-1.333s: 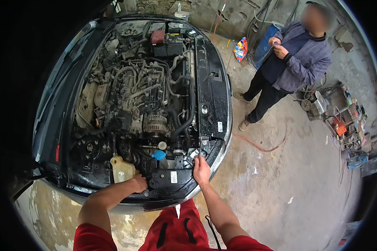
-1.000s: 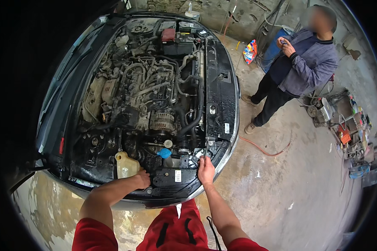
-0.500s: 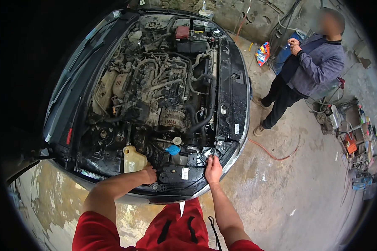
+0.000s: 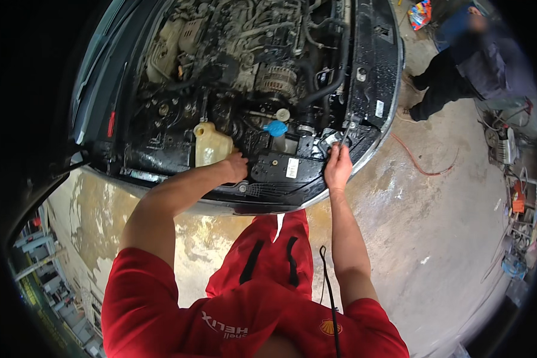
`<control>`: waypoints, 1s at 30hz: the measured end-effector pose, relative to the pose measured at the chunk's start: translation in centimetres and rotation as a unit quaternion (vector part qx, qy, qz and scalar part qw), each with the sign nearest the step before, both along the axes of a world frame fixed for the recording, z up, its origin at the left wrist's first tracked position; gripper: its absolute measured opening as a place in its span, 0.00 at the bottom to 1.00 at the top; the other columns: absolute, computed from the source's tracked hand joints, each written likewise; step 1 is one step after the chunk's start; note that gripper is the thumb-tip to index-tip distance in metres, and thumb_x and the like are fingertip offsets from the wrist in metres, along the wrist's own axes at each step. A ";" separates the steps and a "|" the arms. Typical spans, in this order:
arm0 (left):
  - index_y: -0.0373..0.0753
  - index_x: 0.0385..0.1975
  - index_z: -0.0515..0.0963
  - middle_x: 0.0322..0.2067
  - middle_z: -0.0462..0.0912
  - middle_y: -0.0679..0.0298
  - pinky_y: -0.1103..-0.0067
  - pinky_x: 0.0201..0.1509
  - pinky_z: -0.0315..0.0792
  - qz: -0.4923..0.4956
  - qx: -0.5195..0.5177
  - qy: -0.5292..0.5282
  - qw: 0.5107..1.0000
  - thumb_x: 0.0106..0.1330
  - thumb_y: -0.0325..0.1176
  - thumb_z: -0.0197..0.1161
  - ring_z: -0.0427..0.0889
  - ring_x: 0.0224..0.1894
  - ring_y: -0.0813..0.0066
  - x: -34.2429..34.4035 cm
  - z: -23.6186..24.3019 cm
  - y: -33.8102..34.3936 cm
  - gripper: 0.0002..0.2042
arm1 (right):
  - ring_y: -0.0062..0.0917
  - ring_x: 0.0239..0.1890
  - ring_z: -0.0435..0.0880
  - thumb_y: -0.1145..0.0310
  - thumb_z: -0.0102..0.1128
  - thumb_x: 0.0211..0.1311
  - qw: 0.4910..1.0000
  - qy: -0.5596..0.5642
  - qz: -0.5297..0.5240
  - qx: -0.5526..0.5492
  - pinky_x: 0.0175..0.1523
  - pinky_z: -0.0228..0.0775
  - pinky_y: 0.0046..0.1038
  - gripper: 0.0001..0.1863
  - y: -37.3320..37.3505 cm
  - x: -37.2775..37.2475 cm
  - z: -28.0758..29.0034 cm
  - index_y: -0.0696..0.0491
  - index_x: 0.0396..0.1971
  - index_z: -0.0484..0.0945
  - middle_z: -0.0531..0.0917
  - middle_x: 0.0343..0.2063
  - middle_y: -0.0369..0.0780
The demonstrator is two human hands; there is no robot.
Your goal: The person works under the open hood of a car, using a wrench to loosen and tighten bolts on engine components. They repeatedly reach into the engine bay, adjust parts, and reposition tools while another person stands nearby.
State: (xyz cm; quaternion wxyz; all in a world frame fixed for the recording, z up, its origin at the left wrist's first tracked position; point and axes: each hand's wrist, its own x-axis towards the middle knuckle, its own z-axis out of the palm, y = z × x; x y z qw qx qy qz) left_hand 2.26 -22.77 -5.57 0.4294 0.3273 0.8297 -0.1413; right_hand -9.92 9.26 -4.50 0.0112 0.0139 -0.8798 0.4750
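Thin metal tool (image 4: 347, 130) at the front right edge of the open engine bay (image 4: 244, 65), pinched at its lower end in the closed fingers of the right hand (image 4: 338, 167). Left hand (image 4: 235, 167) resting curled on the black front panel (image 4: 280, 170), touching the pale yellowish fluid tank (image 4: 211, 145); whether gripping anything cannot be told. Blue cap (image 4: 275, 128) between the hands, orange cable (image 4: 417, 164) on the concrete floor (image 4: 447, 238) near a standing person (image 4: 465, 65).

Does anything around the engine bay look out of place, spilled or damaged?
Two things stand out. The concrete floor around the car's front looks wet and stained, with a loose orange cable lying across it near another person's feet. The engine bay looks grimy and wet. The right hand holds a slim tool; the left hand rests beside the pale reservoir.
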 end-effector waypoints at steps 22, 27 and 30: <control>0.49 0.47 0.91 0.54 0.88 0.71 0.61 0.74 0.63 0.003 -0.046 -0.036 0.998 0.67 0.38 0.61 0.73 0.69 0.67 -0.7 -0.1 0.8 0.14 | 0.34 0.33 0.88 0.63 0.54 0.80 0.998 -0.053 -0.003 -0.018 0.42 0.77 0.35 0.11 0.4 -0.1 -0.8 0.54 0.46 0.81 0.88 0.31 0.42; 0.50 0.47 0.91 0.55 0.88 0.73 0.61 0.74 0.63 -0.034 -0.052 -0.039 0.997 0.68 0.39 0.61 0.73 0.69 0.69 -1.1 0.7 0.9 0.14 | 0.36 0.35 0.88 0.63 0.54 0.80 0.999 -0.038 0.001 -0.001 0.43 0.78 0.35 0.11 0.4 -0.1 -0.8 0.54 0.47 0.81 0.88 0.32 0.43; 0.48 0.52 0.89 0.61 0.84 0.67 0.59 0.75 0.62 -0.002 -0.058 -0.064 0.996 0.69 0.38 0.60 0.72 0.71 0.67 -1.5 1.1 1.1 0.16 | 0.37 0.36 0.88 0.63 0.54 0.80 0.999 -0.042 0.002 0.003 0.44 0.78 0.36 0.11 0.5 -0.1 -0.8 0.54 0.48 0.81 0.88 0.33 0.43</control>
